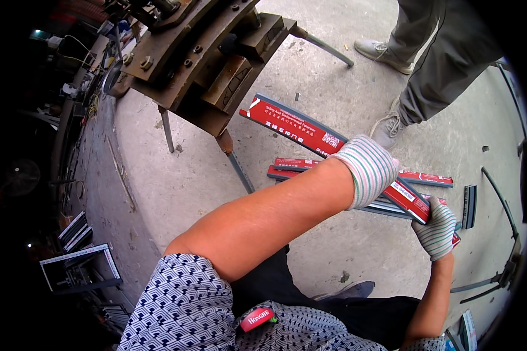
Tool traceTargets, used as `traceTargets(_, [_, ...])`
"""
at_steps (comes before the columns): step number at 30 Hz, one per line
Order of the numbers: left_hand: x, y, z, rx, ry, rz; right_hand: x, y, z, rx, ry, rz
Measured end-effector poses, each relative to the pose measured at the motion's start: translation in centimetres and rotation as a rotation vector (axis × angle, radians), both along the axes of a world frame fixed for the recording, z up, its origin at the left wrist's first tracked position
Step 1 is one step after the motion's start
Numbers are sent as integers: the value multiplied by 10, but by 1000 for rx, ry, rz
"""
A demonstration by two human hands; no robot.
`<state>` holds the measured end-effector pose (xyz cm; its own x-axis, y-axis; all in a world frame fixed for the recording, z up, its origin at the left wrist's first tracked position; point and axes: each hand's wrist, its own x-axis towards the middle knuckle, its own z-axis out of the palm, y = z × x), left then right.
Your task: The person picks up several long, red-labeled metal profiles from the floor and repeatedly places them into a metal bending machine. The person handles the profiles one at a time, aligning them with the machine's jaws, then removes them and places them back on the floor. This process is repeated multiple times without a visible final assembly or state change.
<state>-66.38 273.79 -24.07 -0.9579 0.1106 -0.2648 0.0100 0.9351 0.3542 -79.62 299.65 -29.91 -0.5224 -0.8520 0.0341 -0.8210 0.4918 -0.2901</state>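
A long grey metal profile (298, 126) with red printed film on its face slants across the middle, held off the floor. My left hand (366, 169), in a striped knit glove, is closed around its middle; the fingers are mostly hidden behind the wrist. At the profile's near right end, my right hand (436, 229), in a matching glove, grips it. Below it, more red-filmed profiles (290, 162) lie on the floor, partly covered by my left arm and the held piece.
A heavy rusty machine (211, 64) on metal legs stands at the upper left. Another person's legs (433, 64) are at the upper right. A short dark profile piece (469, 206) lies right of my hands. A rectangular frame (79, 263) stands at lower left, near other clutter.
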Motion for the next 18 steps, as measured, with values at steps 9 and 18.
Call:
traceTargets(9, [-14, 13, 0, -36, 5, -54, -2, 5, -19, 40, -129, -76])
traceTargets(18, [-19, 21, 6, -80, -5, -59, -4, 5, -17, -6, -145, -71])
